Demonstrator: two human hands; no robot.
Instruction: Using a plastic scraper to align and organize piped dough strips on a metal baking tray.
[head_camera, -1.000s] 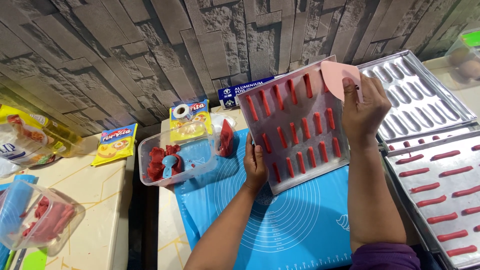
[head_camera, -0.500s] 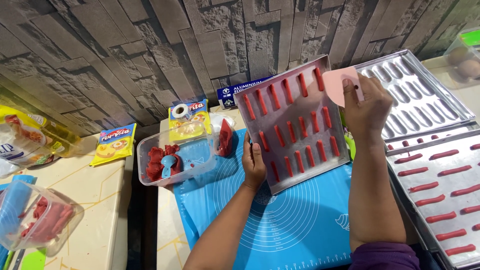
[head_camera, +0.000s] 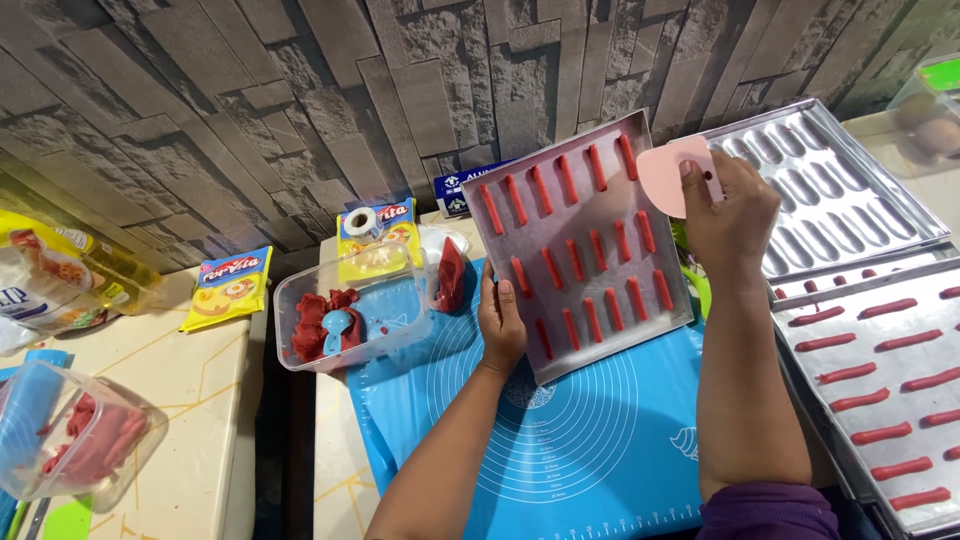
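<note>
Left hand grip clasps the tilted tray of red dough strips; right hand grips a pink scraper. Blue mat below, clear dough tub beside.

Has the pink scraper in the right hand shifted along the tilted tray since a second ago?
Hardly. The pink scraper stays in the right hand at the top right corner of the tilted tray, beside the empty mould tray.
</note>
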